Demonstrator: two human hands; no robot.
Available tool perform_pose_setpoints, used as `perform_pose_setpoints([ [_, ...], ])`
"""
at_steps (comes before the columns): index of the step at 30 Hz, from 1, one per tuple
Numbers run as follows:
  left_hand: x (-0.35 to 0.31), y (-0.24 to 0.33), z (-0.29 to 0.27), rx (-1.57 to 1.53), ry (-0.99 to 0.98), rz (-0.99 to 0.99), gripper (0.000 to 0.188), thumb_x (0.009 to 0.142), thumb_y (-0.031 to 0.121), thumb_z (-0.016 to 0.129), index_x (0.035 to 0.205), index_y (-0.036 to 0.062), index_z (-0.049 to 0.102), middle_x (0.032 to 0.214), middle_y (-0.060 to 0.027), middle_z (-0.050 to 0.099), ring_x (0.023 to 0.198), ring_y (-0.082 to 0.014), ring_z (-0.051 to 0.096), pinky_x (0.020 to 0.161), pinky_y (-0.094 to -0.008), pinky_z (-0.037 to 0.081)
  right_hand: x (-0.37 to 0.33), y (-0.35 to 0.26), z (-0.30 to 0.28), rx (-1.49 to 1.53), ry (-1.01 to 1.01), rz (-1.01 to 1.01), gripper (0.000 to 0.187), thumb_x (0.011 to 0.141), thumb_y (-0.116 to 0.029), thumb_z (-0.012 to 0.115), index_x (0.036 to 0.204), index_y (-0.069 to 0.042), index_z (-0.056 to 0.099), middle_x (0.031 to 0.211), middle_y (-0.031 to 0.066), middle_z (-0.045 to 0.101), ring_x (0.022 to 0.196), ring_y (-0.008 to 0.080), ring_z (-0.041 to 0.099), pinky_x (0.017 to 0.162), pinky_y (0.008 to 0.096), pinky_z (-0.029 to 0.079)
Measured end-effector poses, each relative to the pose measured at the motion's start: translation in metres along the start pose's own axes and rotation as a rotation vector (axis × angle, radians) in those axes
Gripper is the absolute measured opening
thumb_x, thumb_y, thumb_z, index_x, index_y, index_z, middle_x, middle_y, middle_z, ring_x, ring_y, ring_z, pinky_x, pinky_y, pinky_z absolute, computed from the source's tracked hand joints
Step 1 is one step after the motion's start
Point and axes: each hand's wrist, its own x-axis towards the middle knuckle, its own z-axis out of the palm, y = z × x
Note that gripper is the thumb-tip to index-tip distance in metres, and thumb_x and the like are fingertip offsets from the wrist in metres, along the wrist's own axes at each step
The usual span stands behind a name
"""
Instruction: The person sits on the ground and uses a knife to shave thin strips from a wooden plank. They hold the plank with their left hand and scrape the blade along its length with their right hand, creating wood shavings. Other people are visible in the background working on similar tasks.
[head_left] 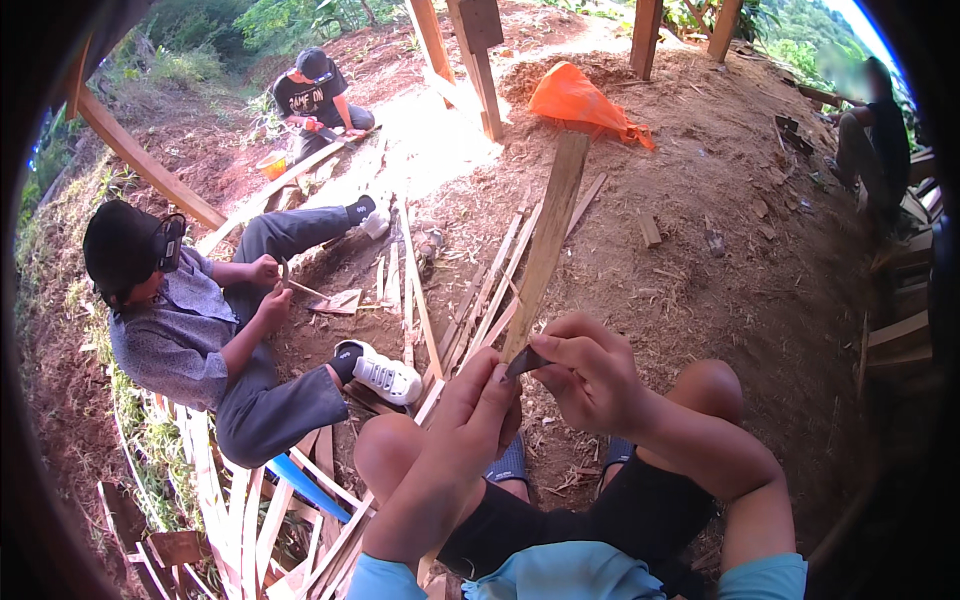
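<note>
Plank (551,225) gripped in left fingers (486,398); dark blade (521,362) pinched in right fingers (562,350) at plank's near end.

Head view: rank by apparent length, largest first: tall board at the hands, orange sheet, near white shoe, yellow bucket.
1. Tall board
2. Orange sheet
3. White shoe
4. Yellow bucket

Apparent only; distances differ, so true order is unsure.

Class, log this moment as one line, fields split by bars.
left hand: grips wooden strip | right hand: holds dark blade near strip | ahead: crumpled orange plastic on ground
</note>
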Motion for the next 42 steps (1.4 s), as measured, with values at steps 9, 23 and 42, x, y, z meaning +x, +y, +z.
perform_pose_setpoints([
  [9, -0.002, 0.001, 0.017, 0.027, -0.037, -0.051, 0.023, 0.097, 0.026, 0.037, 0.087, 0.0068, 0.043, 0.052, 0.0015, 0.04, 0.038, -0.0058, 0.035, 0.034, -0.0192, 0.025, 0.016, 0.002, -0.022, -0.127, 0.178, -0.091, 0.02, 0.083, -0.01, 0.063, 0.1, -0.001, 0.057, 0.084, 0.0093, 0.057, 0.064, 0.0128, 0.058, 0.05, 0.0265, 0.046],
  [23, 0.003, -0.007, 0.004, 0.017, 0.092, -0.059, 0.021, 0.096, 0.025, 0.042, 0.089, 0.0062, 0.049, 0.057, 0.0009, 0.046, 0.044, -0.0063, 0.04, 0.04, -0.0194, 0.03, 0.007, -0.003, -0.018, -0.04, -0.121, 0.063, 0.021, 0.083, -0.012, 0.061, 0.101, -0.002, 0.055, 0.083, 0.0108, 0.057, 0.068, 0.0232, 0.061, 0.056, 0.0304, 0.048],
  [42, 0.006, -0.023, -0.001, 0.659, 0.123, 0.401, 0.043, 0.085, 0.005, 0.058, 0.127, 0.0029, 0.048, 0.07, -0.0055, 0.048, 0.062, -0.011, 0.046, 0.058, -0.0244, 0.038, 0.015, -0.003, -0.027, -0.29, 0.026, 0.131, 0.017, 0.08, -0.009, 0.063, 0.097, -0.006, 0.059, 0.077, 0.0078, 0.056, 0.062, 0.023, 0.059, 0.049, 0.0316, 0.045],
])
